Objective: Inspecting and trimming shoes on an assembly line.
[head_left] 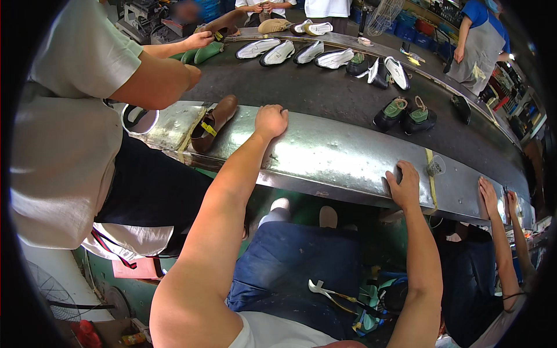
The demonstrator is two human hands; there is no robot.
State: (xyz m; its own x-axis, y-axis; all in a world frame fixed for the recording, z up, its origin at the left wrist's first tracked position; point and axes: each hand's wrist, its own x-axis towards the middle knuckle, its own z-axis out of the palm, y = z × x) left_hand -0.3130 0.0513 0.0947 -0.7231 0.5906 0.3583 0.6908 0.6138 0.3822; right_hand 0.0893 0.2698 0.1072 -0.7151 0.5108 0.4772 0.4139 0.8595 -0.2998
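My left hand (271, 120) rests at the far edge of the shiny metal ledge, its fingers bent over that edge and partly hidden; nothing shows in it. My right hand (404, 184) lies on the same metal ledge (325, 152) farther right, thumb and fingers apart, holding nothing. To the left of my left hand stands a brown leather shoe (214, 123) with a yellow tag. Beyond the ledge, a pair of black shoes on green lasts (402, 116) sits on the dark conveyor belt (313, 93).
White-lined shoe uppers (278, 53) line the belt's far side. A clear cup (436, 166) stands right of my right hand. At left, a person (75, 116) handles a shoe; another person's hands (488, 196) rest at right. A hammer (325, 289) lies near my lap.
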